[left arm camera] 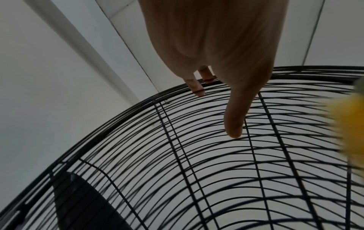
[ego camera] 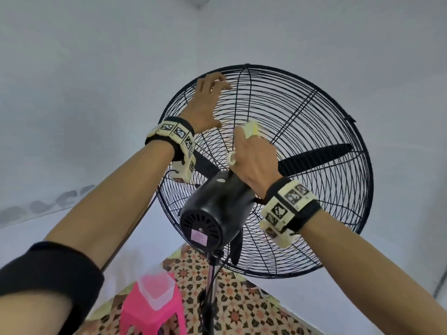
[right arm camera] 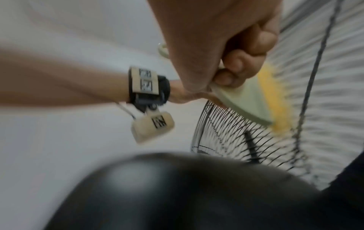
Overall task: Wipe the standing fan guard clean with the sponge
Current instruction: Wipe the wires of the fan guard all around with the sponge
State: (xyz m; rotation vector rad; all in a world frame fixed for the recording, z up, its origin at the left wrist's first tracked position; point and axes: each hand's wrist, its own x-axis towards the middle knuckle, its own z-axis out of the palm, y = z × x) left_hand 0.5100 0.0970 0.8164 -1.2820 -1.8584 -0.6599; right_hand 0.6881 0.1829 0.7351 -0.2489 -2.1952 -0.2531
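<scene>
The black wire fan guard [ego camera: 302,108] fills the middle of the head view, seen from its rear side. My left hand [ego camera: 217,102] grips it near the upper left rim. In the left wrist view the fingers [left arm camera: 198,90] hook over the outer wires of the guard [left arm camera: 177,140] and the thumb lies on the mesh. My right hand [ego camera: 246,141] holds a yellow and green sponge [ego camera: 252,128] against the rear wires just above the motor housing [ego camera: 215,204]. In the right wrist view the curled fingers [right arm camera: 236,65] clamp the sponge [right arm camera: 256,99], its yellow face on the wires.
Black blades [ego camera: 314,155] sit inside the guard. The fan's pole [ego camera: 211,286] runs down to a patterned floor [ego camera: 242,310]. A pink stool [ego camera: 150,315] with a clear container [ego camera: 157,288] on it stands lower left. White walls surround the fan.
</scene>
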